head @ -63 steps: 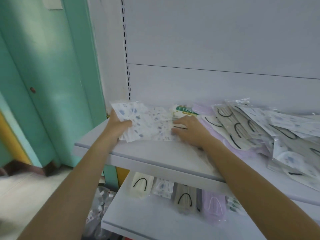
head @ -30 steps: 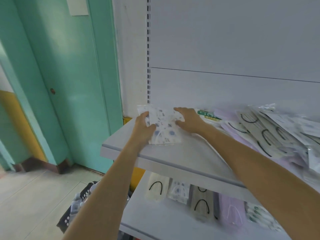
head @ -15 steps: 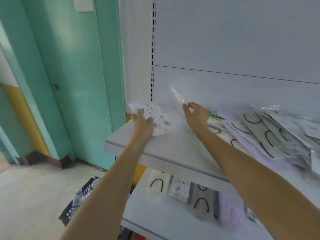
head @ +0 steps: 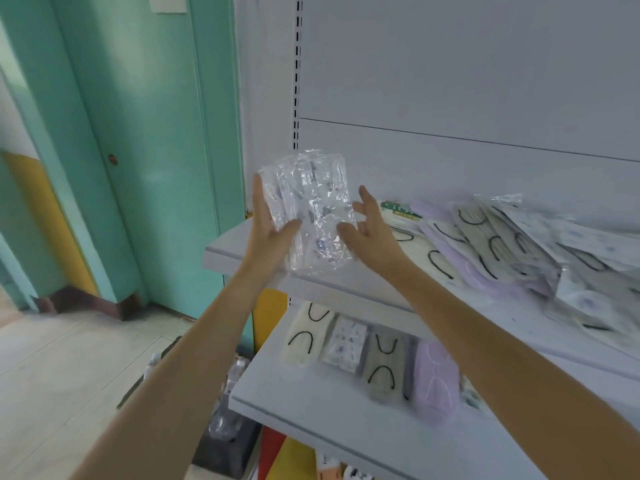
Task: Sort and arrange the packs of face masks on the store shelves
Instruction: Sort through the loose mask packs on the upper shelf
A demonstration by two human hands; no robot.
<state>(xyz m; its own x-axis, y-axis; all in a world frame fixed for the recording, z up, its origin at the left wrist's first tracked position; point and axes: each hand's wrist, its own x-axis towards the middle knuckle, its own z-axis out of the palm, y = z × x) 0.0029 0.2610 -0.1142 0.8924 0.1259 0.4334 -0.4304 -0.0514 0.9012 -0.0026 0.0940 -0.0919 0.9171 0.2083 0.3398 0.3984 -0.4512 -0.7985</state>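
A clear plastic pack of blue-patterned face masks point(head: 311, 209) stands upright in the air above the left end of the upper white shelf point(head: 239, 252). My left hand point(head: 266, 230) holds its left edge, fingers behind and thumb across the front. My right hand point(head: 370, 230) is at its right edge with fingers spread, only the thumb touching the plastic. A loose heap of mask packs point(head: 502, 244), cream, lilac, grey and patterned, lies on the same shelf to the right.
On the lower shelf point(head: 311, 414) a row of several mask packs point(head: 381, 358) lies side by side. A dark basket with bottles point(head: 225, 427) sits on the floor below. A green door point(head: 138, 150) stands to the left of the shelving.
The patterned pack lay flat at the shelf's left end under both hands. It has since been lifted off and turned upright between my hands.
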